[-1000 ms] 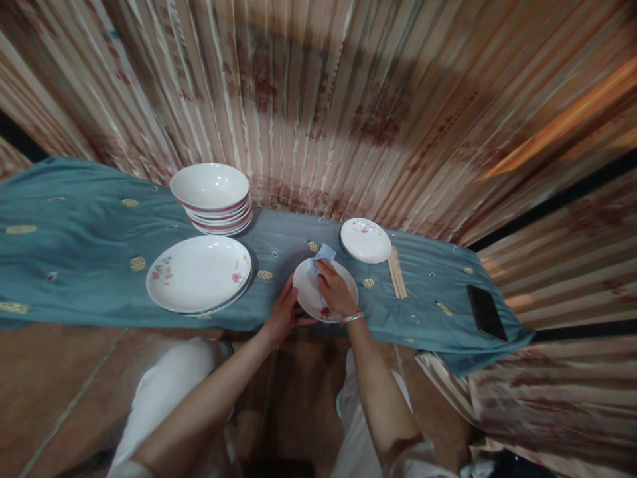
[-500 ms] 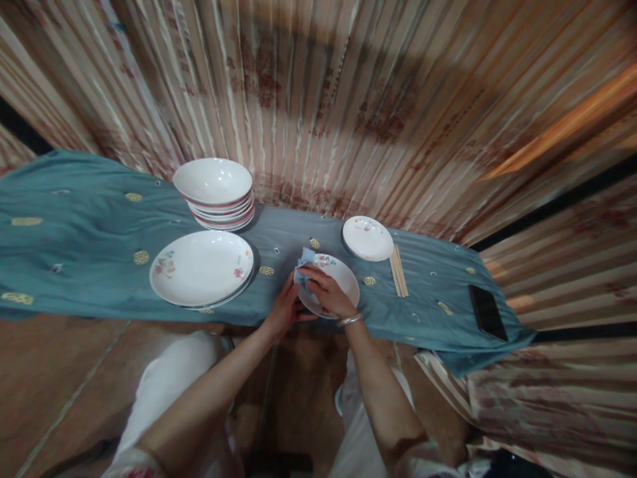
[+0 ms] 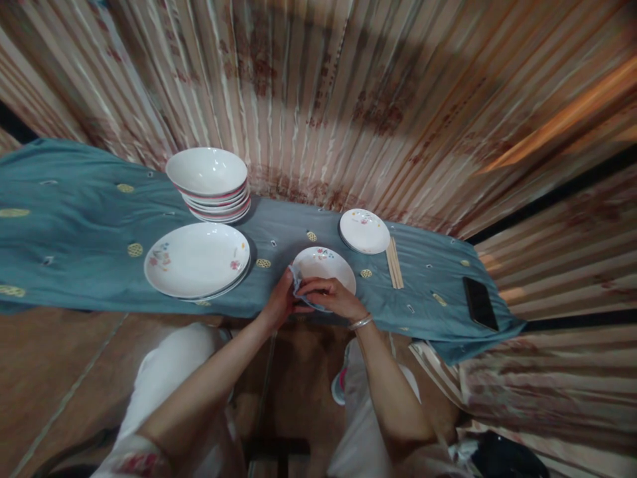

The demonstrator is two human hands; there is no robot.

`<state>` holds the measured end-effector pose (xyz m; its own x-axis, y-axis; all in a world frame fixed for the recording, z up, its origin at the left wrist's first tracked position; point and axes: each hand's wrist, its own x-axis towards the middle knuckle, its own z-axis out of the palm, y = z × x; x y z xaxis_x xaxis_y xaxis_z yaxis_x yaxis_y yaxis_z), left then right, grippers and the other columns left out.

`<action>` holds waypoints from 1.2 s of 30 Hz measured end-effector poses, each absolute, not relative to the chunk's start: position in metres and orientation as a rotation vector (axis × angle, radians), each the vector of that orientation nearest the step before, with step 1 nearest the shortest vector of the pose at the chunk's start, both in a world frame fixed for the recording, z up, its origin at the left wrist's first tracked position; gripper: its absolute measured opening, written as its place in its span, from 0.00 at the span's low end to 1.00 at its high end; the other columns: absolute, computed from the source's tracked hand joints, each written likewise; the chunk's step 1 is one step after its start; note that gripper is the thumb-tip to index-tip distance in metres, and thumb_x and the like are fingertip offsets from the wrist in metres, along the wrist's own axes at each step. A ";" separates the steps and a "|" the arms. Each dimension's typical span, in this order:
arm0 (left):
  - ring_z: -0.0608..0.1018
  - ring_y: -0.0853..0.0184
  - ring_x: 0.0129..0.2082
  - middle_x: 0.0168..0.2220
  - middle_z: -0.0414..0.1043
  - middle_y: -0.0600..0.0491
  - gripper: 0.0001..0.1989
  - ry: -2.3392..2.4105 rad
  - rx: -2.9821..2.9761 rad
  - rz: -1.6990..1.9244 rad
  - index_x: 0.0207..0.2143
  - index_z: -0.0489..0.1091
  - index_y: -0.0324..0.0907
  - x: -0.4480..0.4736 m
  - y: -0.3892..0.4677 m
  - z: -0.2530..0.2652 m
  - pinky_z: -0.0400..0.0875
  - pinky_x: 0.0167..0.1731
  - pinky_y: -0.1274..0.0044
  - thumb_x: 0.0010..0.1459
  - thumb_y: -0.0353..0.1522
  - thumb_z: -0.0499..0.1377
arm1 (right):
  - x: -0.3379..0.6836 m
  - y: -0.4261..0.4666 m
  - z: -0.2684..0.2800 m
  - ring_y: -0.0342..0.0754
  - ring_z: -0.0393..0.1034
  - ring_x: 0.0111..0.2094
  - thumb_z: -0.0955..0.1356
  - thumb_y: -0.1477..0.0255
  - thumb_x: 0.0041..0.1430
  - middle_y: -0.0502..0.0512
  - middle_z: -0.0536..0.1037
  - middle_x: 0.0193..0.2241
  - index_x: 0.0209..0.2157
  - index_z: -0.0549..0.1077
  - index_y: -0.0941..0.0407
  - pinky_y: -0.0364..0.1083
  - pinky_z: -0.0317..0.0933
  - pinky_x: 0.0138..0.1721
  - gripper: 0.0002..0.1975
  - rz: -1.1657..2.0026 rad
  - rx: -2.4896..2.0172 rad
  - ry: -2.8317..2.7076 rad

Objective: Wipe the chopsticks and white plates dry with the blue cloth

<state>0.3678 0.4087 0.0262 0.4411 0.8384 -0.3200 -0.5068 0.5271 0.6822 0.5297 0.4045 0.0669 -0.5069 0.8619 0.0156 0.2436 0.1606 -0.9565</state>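
Plate [image 3: 327,261], white with a small floral print at its far rim, is at the front edge of the table, between both hands. Left hand [image 3: 281,295] grasps it by the left rim, fingers partly hidden at the near side. Can't tell from here if the plate's underside touches the tablecloth [image 3: 89,229]. Right hand [image 3: 332,296] reaches across the near part of the plate, fingers bent over a light blue cloth [image 3: 297,281], gripping it against the left rim, right by the left thumb. Most of the cloth is covered by fingers. Bracelet [image 3: 361,322] on the right wrist.

Rest of the table: oval platters [image 3: 196,259] stacked left of the hands, print on the top one. Bowls [image 3: 206,171] stacked just behind those, red bands on the outside. Small plates [image 3: 365,230] stacked behind and right of the held one, wooden chopsticks [image 3: 395,264] lying just beside them. Dark phone [image 3: 480,303] flat near the right end. Tablecloth is teal with yellow motifs. Pleated curtain [image 3: 298,86] hangs behind it all.
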 end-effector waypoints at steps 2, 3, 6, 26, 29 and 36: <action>0.79 0.61 0.37 0.50 0.72 0.46 0.30 0.720 0.572 0.898 0.64 0.51 0.51 0.368 0.408 0.028 0.78 0.29 0.71 0.60 0.43 0.53 | 0.534 0.401 0.070 0.46 0.70 0.40 0.67 0.71 0.55 0.52 0.77 0.37 0.35 0.78 0.57 0.44 0.61 0.45 0.09 1.381 -1.064 -1.866; 0.79 0.62 0.36 0.50 0.72 0.47 0.32 0.738 0.574 0.902 0.64 0.49 0.52 0.368 0.407 0.029 0.78 0.29 0.71 0.59 0.41 0.55 | 0.536 0.399 0.070 0.45 0.70 0.38 0.67 0.72 0.54 0.52 0.77 0.36 0.33 0.78 0.57 0.44 0.61 0.44 0.08 1.385 -1.083 -1.871; 0.80 0.62 0.33 0.49 0.72 0.47 0.36 0.780 0.554 0.914 0.65 0.47 0.53 0.368 0.406 0.033 0.78 0.28 0.70 0.57 0.38 0.58 | 0.544 0.393 0.073 0.45 0.71 0.36 0.66 0.74 0.52 0.50 0.78 0.33 0.30 0.78 0.57 0.43 0.61 0.43 0.08 1.383 -1.170 -1.893; 0.79 0.59 0.39 0.52 0.70 0.45 0.36 0.765 0.551 0.880 0.65 0.46 0.54 0.366 0.407 0.034 0.79 0.31 0.68 0.58 0.39 0.58 | 0.563 0.391 0.047 0.50 0.71 0.35 0.62 0.80 0.55 0.56 0.77 0.28 0.27 0.72 0.55 0.49 0.62 0.46 0.10 -0.141 -1.976 -2.150; 0.79 0.59 0.39 0.52 0.70 0.44 0.36 0.781 0.536 0.880 0.65 0.45 0.53 0.366 0.406 0.034 0.79 0.30 0.68 0.58 0.39 0.58 | 0.564 0.398 0.042 0.50 0.71 0.37 0.60 0.81 0.57 0.57 0.77 0.32 0.30 0.72 0.55 0.50 0.60 0.48 0.11 -0.156 -1.909 -2.116; 0.79 0.60 0.39 0.55 0.67 0.45 0.34 0.798 0.528 0.892 0.64 0.47 0.54 0.367 0.407 0.034 0.79 0.29 0.69 0.59 0.38 0.57 | 0.556 0.416 0.030 0.52 0.68 0.49 0.59 0.79 0.60 0.65 0.75 0.46 0.45 0.70 0.61 0.52 0.59 0.52 0.14 -0.108 -1.878 -1.972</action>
<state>0.3668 0.4066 0.0343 0.3805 0.8407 -0.3852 -0.4759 0.5352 0.6979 0.5556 0.4164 0.0300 -0.0056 0.9387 0.3447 0.9707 0.0879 -0.2235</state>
